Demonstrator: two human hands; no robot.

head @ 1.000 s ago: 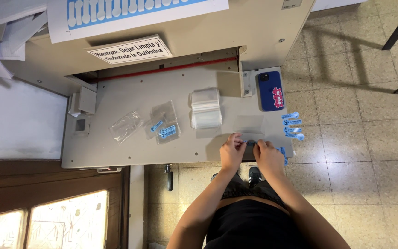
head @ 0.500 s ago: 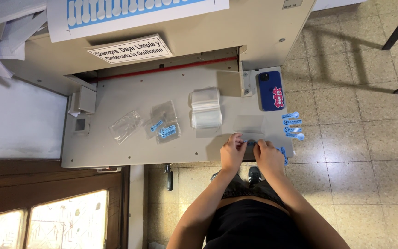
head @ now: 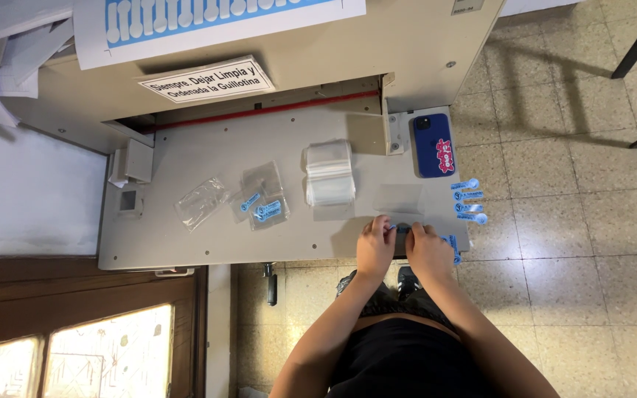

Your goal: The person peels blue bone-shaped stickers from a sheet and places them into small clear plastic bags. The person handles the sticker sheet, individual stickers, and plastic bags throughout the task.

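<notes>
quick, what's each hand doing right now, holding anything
Left hand: fingers curled, pinching a small clear bag at the table's front edge.
Right hand: fingers curled on the same small clear bag from the other side.

1. Sign (head: 198, 79): white rectangular card with dark lettering, slightly tilted, fixed to the beige machine body above the red strip.
2. Poster (head: 215, 18): large white sheet with a blue band of white spoon-like shapes, top edge of view.
3. Stack of clear bags (head: 328, 173): middle of the table, squared pile.
4. Filled clear bags (head: 262, 203): left of the stack, holding small blue labels.
5. Empty crumpled clear bag (head: 200, 202): further left.
6. Single flat clear bag (head: 399, 197): right of the stack.
7. Blue tags (head: 469, 200): row at the table's right edge.
8. Phone (head: 434, 144): lying flat, blue case with red sticker.
</notes>
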